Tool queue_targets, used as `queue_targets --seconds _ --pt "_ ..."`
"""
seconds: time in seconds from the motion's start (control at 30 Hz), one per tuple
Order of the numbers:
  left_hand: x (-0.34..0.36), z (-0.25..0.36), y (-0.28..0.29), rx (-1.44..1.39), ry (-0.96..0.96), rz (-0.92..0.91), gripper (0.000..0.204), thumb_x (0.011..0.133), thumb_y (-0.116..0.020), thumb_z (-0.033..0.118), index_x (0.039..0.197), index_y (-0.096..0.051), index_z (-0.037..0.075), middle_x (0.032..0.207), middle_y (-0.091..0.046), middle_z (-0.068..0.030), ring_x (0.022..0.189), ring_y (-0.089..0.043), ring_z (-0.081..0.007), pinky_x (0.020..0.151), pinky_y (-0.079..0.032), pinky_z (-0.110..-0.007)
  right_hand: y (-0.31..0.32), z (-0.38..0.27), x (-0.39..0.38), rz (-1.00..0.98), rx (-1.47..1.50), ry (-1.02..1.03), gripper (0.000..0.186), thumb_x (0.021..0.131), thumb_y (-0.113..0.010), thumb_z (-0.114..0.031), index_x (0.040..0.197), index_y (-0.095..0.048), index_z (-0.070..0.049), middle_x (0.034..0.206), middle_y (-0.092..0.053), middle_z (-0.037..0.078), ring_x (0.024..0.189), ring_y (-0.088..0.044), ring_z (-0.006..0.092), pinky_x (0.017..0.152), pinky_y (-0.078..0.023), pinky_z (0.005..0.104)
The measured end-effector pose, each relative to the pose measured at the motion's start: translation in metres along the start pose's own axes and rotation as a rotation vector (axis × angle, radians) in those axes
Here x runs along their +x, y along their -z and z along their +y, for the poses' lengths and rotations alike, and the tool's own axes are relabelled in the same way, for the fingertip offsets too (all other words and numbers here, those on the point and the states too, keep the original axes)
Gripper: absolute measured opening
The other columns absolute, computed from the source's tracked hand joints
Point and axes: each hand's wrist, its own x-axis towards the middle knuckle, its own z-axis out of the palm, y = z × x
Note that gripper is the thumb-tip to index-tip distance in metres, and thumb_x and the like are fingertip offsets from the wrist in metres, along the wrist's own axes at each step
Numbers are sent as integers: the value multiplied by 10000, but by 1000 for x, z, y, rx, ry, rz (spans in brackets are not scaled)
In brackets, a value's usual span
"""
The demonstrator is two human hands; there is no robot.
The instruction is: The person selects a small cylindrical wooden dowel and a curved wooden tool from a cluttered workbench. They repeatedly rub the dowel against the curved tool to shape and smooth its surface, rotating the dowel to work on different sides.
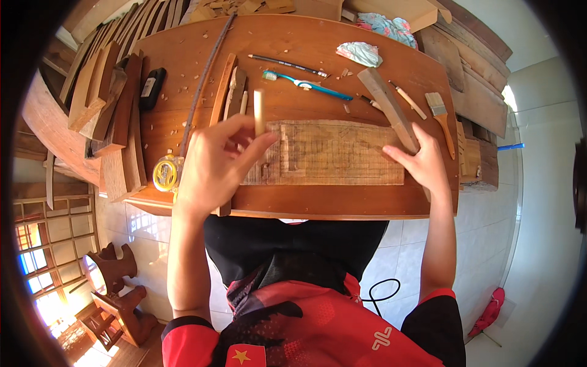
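A flat rectangular wooden board [342, 153], with lines drawn across it and a shallow recess cut near its left end, lies close to the table's front edge. Above that left end, my left hand [220, 159] is closed on a chisel [259, 110] whose pale round handle points up. Its blade is hidden behind my fingers. Over the board's right end, my right hand [425, 162] is wrapped round a squared wooden bar [385, 101], thumb on the left side and fingers on the right. The bar slants away from me across the board's edge.
Beyond the board lie a pencil [287, 65], a toothbrush [312, 86], a wooden-handled tool [408, 100] and a brush [439, 113]. A tape measure [166, 173] sits at the left, near a long dark rod [208, 79]. Timber pieces [113, 104] stand along the table's left side.
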Motion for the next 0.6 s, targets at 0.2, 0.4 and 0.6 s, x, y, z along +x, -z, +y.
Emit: queue_targets --seconds 0.2,0.4,0.6 --pt "-35 -11 -1 161 -104 164 157 999 -687 136 1056 -719 -7 1093 -700 -103 941 -706 -195 790 -545 -320 1 5 -24 40 25 -111 637 778 -949 -296 1210 -652 64 1019 -742 177 913 -665 192 874 -539 372" --pt "-41 -17 -1 -211 -6 203 176 1028 -675 142 1042 -723 -27 1026 -686 -83 876 -696 -162 727 -541 -304 7 4 -71 102 73 -336 546 765 -963 -250 1097 -630 27 946 -716 106 880 -652 152 798 -541 340" --pt "-48 -18 -21 -174 137 54 195 1022 -682 145 1055 -712 -44 1095 -693 -125 895 -724 -186 684 -558 -281 -12 -6 -119 208 117 -338 551 748 -981 -247 1079 -610 -8 900 -650 46 818 -600 130 740 -520 314"
